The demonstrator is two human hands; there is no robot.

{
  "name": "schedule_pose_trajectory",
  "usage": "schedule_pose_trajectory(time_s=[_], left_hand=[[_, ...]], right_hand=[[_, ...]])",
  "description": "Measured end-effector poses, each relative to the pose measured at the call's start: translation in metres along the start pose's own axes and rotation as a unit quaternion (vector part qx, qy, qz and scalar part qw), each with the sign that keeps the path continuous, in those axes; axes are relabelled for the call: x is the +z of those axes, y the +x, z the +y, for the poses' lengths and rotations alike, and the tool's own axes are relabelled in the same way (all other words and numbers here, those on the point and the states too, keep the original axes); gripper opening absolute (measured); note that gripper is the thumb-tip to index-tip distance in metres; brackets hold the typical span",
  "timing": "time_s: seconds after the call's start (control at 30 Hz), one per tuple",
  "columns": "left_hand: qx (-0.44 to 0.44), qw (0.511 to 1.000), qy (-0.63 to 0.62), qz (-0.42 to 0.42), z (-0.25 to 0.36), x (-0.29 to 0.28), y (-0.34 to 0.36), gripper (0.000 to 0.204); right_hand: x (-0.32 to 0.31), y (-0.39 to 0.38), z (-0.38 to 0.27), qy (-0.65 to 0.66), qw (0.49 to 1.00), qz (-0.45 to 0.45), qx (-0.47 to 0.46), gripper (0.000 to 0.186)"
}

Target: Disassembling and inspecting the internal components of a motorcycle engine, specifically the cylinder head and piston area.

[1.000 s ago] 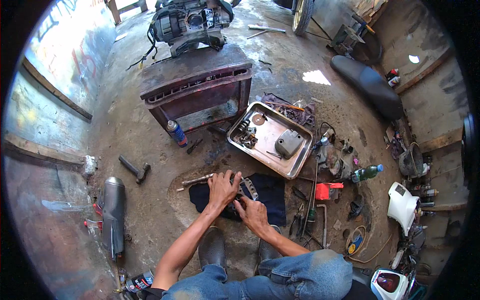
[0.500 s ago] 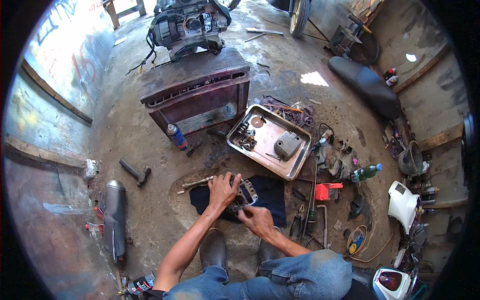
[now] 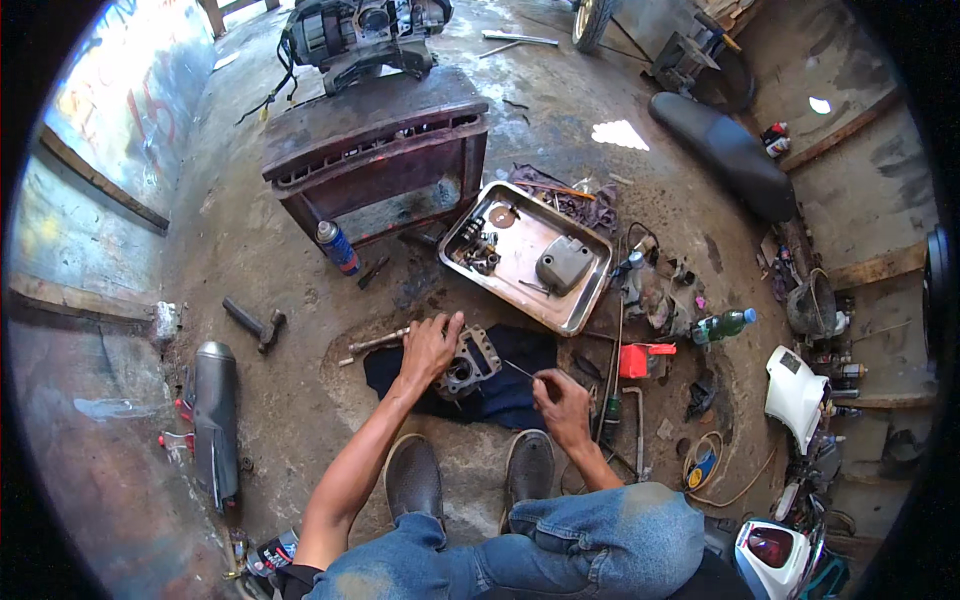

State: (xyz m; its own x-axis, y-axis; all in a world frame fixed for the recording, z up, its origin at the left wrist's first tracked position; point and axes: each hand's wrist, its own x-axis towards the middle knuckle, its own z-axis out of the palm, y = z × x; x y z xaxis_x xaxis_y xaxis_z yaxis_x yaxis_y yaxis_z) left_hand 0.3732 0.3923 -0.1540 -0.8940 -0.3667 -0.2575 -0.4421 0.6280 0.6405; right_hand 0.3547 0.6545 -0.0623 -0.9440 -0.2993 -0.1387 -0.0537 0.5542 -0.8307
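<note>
A grey metal engine cylinder head lies on a dark blue cloth on the floor in front of my shoes. My left hand grips its left side, with the fingers closed over the edge. To the right of it, my right hand is closed in a pinch round a thin metal rod. The rod points up and left toward the cylinder head, apart from it; its held end is hidden in my fingers. A long metal bar lies just left of my left hand.
Beyond the cloth stands a metal tray holding a grey cover and small parts. Behind it are a wooden stand and an engine. A hammer, spray can, red box, green bottle and muffler lie about.
My right hand has moved right, away from the cylinder head, with the thin rod showing in it. The left hand stays on the cylinder head, which now shows more. The view has shifted slightly.
</note>
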Motion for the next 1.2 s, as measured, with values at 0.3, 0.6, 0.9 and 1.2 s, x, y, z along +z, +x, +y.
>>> schedule_pose_trajectory(time_s=[0.3, 0.6, 0.9, 1.2], left_hand=[[-0.014, 0.991, -0.118, -0.061, 0.001, -0.010, 0.015, 0.073], [-0.044, 0.986, -0.158, -0.034, -0.028, -0.006, 0.019, 0.075], [0.029, 0.985, -0.168, -0.019, -0.011, -0.010, 0.005, 0.065], [0.080, 0.990, -0.120, -0.004, -0.001, -0.009, -0.005, 0.059]], right_hand=[[0.061, 0.017, -0.012, -0.030, 0.994, -0.051, -0.096, 0.018], [0.085, 0.023, -0.020, -0.024, 0.992, -0.024, -0.121, 0.017], [0.054, 0.013, -0.047, 0.093, 0.988, -0.008, -0.124, 0.010], [0.035, 0.017, -0.060, 0.179, 0.972, 0.021, -0.149, 0.010]])
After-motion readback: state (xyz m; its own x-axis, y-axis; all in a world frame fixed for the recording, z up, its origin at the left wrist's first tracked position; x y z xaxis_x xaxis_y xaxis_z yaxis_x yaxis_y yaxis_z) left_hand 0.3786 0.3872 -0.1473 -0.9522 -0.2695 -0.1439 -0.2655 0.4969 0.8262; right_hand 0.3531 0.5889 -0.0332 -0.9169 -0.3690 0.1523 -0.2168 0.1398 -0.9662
